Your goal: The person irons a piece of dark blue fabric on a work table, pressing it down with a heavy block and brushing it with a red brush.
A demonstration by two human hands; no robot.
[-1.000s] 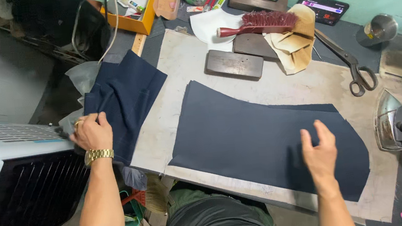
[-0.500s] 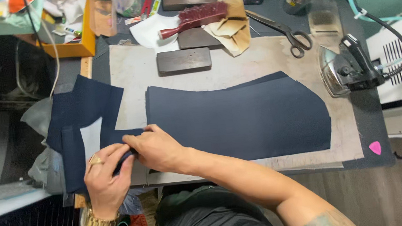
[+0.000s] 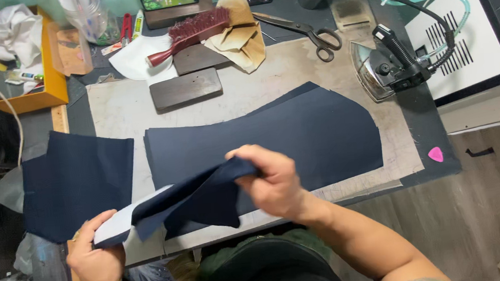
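My left hand (image 3: pixel 97 265) and right hand (image 3: pixel 271 181) each pinch an end of the small navy cloth piece with white lining (image 3: pixel 188 197). It sags between my grips, so I judge it light and limp, best held by its edges.

Tools and clutter along the far side of the table

A red brush (image 3: pixel 189 34) lies far in the middle, beside tan paper pieces (image 3: pixel 241 36); two dark weight blocks (image 3: pixel 186 88) lie just nearer. Black scissors (image 3: pixel 307 31) lie to the right, then a steam iron (image 3: pixel 385 68). An orange box (image 3: pixel 29 96) stands far left; a pink chalk (image 3: pixel 436 154) lies near right.
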